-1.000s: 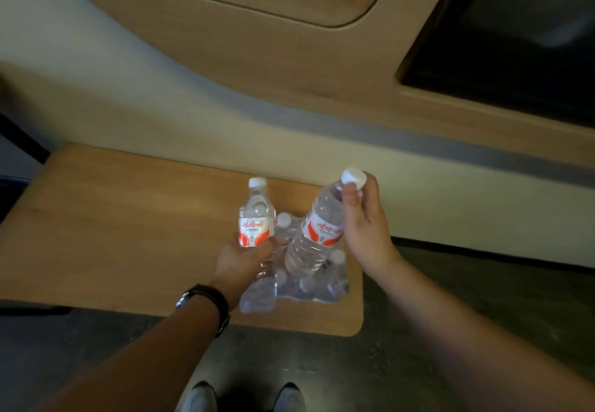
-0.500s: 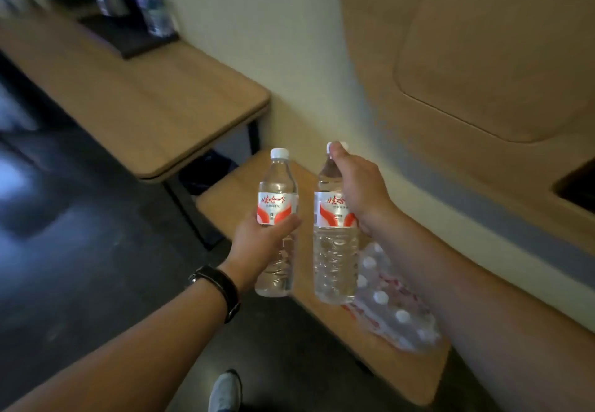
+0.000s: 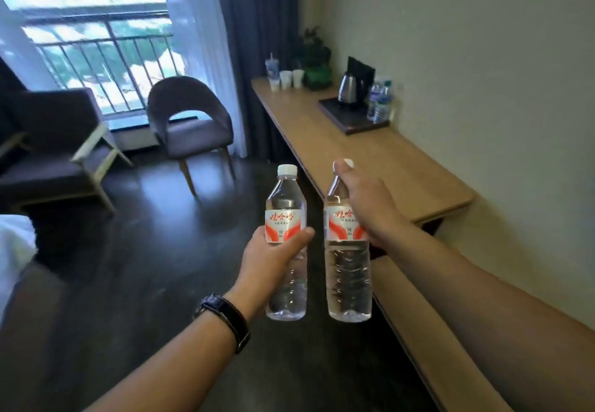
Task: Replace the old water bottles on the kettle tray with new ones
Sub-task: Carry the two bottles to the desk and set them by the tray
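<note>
Nearest, the left hand wraps its fingers around the middle of a full clear plastic water bottle with a red-and-white label, held upright. Just beside it, the right hand pinches the neck of a second identical labelled bottle, thumb near the cap, so it hangs. Carry both level. Far along the long wooden desk, near its wall edge, the dark rectangular kettle tray holds a steel kettle and two old blue-labelled bottles, to clear first, probably.
</note>
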Motion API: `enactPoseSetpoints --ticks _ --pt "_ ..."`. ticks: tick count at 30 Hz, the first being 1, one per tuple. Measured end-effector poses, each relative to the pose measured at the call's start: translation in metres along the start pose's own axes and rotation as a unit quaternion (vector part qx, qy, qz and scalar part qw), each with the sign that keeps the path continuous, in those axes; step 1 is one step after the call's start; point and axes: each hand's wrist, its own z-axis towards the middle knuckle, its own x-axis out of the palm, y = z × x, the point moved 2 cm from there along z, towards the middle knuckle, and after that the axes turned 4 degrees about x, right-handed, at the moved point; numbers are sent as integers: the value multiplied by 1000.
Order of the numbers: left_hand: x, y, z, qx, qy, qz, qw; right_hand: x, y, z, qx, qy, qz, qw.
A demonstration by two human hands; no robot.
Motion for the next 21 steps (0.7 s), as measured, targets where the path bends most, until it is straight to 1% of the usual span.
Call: enactPoseSetpoints --ticks 5,9,16,21 --pt "-88 -18 63 21 -33 3 999 90 48 50 -28 -3 4 1000" --pt "-131 -29 118 26 -48 -27 998 140 78 97 -34 3 7 999" --pt "-170 -40 243 30 -35 -38 998 208 114 210 -61 21 -7 998" --pt "-185 -58 347 44 -51 -16 998 240 147 314 -75 41 5 996"
